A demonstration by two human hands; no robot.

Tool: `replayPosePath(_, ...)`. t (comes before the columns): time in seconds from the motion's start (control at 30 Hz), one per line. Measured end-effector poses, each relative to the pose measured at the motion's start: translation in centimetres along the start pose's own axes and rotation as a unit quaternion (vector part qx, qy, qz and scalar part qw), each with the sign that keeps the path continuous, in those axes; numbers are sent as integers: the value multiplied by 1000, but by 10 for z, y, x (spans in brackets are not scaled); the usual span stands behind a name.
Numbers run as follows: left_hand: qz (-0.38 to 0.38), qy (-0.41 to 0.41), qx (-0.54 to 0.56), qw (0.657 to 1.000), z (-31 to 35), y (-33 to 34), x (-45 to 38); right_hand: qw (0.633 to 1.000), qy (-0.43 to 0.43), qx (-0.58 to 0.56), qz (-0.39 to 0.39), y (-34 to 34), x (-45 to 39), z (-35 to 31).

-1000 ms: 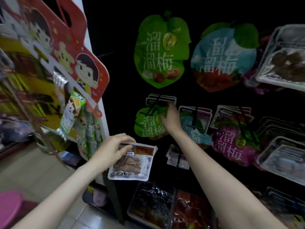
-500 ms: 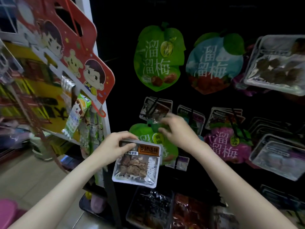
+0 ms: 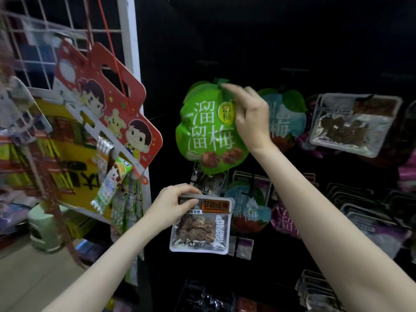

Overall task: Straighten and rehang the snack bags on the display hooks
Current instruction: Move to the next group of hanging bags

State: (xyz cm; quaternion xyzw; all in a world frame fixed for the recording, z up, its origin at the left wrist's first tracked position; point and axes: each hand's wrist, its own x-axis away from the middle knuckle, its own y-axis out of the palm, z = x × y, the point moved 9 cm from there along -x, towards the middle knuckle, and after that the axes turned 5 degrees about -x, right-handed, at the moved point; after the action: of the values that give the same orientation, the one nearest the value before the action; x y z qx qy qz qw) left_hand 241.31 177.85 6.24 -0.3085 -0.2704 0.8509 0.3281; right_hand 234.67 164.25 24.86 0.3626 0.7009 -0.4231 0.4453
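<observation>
Small shop, dark display wall (image 3: 270,41) hung with snack bags (image 3: 209,129) centre and right, white wire rack (image 3: 45,55) upper left

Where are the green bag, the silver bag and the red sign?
green bag (image 3: 202,131): head view, on its white lettering.
silver bag (image 3: 200,230): head view, on its clear window.
red sign (image 3: 126,113): head view, on its printed face.

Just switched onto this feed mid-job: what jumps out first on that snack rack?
The big green leaf-shaped snack bag at centre, high on the dark rack, with the right hand pinching its top edge near the stem. Below it, the left hand grips a clear pouch of brown dried fruit by its top edge, off any hook. At left hangs a red cartoon display card on the white wire rack.
</observation>
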Motion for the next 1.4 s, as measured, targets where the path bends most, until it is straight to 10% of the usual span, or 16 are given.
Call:
replayPosePath(0.3,2,-9,-12,1000,-1,-5,-1,985,105,84,-112,32,-10,36)
replayPosePath(0.6,-1,-26,5,1000,-4,-7,-3,992,-98,79,-11,21,-11,-24)
replayPosePath(1.4,11,0,2,1000,1,-5,-11,982,77,108,-131,53,-31,14)
